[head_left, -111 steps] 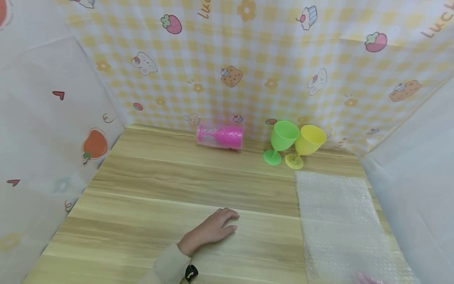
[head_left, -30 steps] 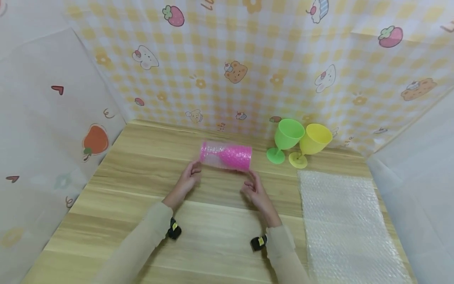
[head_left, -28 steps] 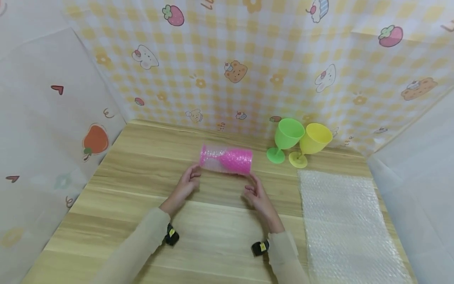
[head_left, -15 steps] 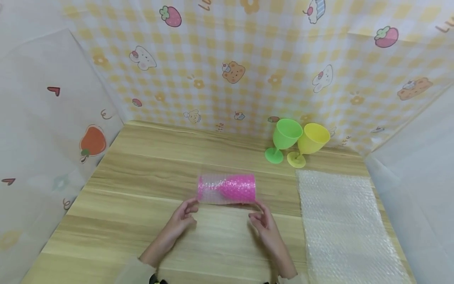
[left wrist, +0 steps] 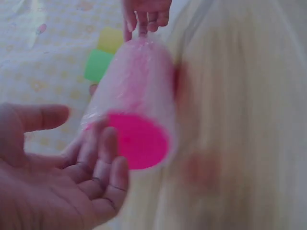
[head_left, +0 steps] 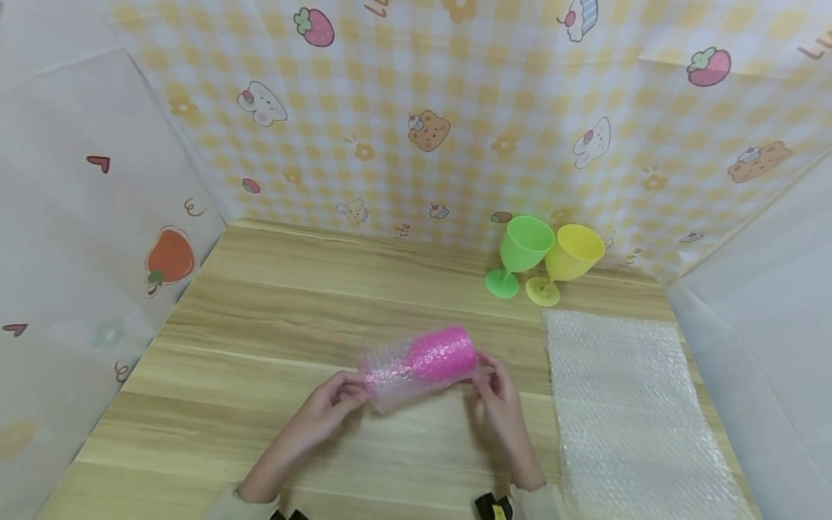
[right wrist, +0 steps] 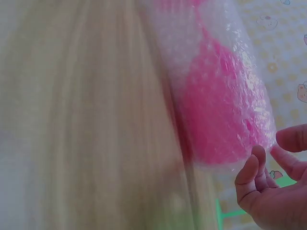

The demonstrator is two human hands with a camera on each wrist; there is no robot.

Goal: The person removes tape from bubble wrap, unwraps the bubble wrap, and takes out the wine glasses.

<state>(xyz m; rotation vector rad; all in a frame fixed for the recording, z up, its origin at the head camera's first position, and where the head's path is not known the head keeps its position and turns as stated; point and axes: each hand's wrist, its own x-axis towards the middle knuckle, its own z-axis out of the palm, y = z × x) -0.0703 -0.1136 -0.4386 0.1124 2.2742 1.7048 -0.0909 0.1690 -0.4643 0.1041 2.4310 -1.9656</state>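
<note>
A pink goblet (head_left: pixel 442 354) wrapped in bubble wrap lies on its side over the middle of the table, its rim end angled towards the back right in the head view. At the foot end, my left hand (head_left: pixel 331 404) touches the wrap with its fingertips. In the left wrist view its loosely bent fingers overlap the pink foot (left wrist: pixel 144 143), thumb held apart. My right hand (head_left: pixel 500 397) has its fingertips at the rim end. The right wrist view shows the thumb off the wrap (right wrist: pixel 230 110) and the other fingers bent beside it.
At the back right a green goblet (head_left: pixel 523 245) and a yellow goblet (head_left: pixel 572 253) stand side by side against the patterned cloth (head_left: pixel 390 108). A flat sheet of bubble wrap (head_left: pixel 630 404) covers the table's (head_left: pixel 273 303) right side.
My right hand comes in from the lower right corner. Both hands bring the wrapped goblet from the back wall towards me, and it now turns, its rim end swinging away from me.
</note>
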